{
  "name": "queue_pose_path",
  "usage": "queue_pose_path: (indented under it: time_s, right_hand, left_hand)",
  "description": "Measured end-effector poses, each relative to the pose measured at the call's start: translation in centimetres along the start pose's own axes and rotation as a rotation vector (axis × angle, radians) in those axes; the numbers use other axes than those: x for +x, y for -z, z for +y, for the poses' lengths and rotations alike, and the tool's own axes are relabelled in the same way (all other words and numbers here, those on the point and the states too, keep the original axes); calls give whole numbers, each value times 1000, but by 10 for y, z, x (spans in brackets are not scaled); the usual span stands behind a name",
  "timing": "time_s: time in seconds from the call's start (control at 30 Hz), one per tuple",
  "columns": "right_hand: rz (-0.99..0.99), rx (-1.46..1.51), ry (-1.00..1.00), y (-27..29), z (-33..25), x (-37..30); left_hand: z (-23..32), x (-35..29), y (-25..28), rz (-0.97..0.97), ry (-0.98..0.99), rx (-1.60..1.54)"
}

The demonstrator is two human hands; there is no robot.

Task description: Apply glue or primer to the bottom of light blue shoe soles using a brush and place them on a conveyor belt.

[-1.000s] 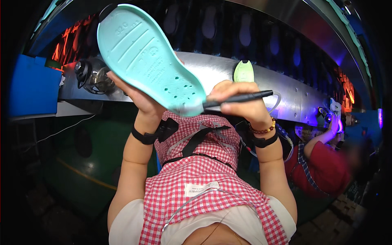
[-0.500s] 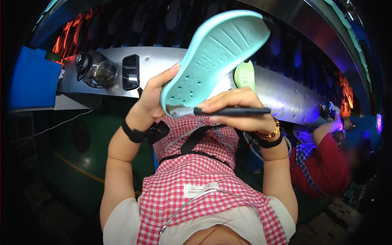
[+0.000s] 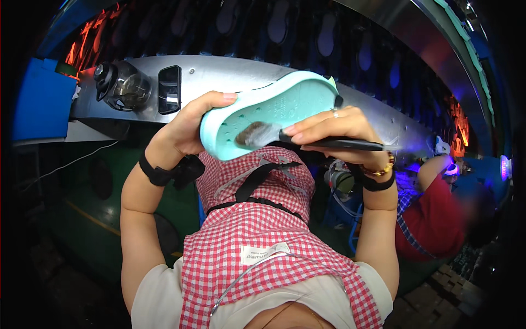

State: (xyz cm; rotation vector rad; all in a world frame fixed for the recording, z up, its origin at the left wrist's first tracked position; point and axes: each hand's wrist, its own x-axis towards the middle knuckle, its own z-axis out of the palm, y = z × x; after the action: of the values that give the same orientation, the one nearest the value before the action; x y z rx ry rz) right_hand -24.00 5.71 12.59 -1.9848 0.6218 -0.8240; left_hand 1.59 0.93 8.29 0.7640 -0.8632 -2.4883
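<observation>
Brushing position: bristles against the inside of a turquoise shoe sole

Pale turquoise and shaped like a shallow tray, the sole (image 3: 293, 107) is held up in front of the person, tilted so that its hollow side shows. A raised wall runs round it, small holes cluster near the end at the left, and faint raised marks cross the middle, too small to make out. The left hand (image 3: 192, 120) pinches the wall at that end, thumb along the upper rim. The right hand (image 3: 342, 131) pinches the black handle of a brush (image 3: 345, 143), whose brown and whitish bristles, slightly blurred, rest inside the sole near the holes.

Behind the sole stretches a metal tabletop (image 3: 230, 74); its near edge passes behind both hands, and the sole overlaps it in view, though how high it is held I cannot tell. Bare metal lies between the sole and a black phone (image 3: 170, 90), with more to the right of the right hand. A dark rack (image 3: 246, 27) borders the far edge.

Left of the phone, just beside it, stands a clear jug (image 3: 131, 88) with a black lid; something dark shows through its wall, but what it is I cannot tell
</observation>
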Motion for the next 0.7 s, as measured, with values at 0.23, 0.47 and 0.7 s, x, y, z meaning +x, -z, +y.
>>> queue_pose_path:
  time_s: [0.23, 0.47, 0.7]
  right_hand:
    - [292, -69, -13, -4, -5, -11]
    - [171, -9, -29, -14, -15, -20]
    - [424, 180, -427, -34, 14, 8]
  left_hand:
    - [3, -12, 16, -51, -143, 1]
    - [9, -22, 35, -259, -208, -487]
    - [-34, 38, 1, -141, -555, -513]
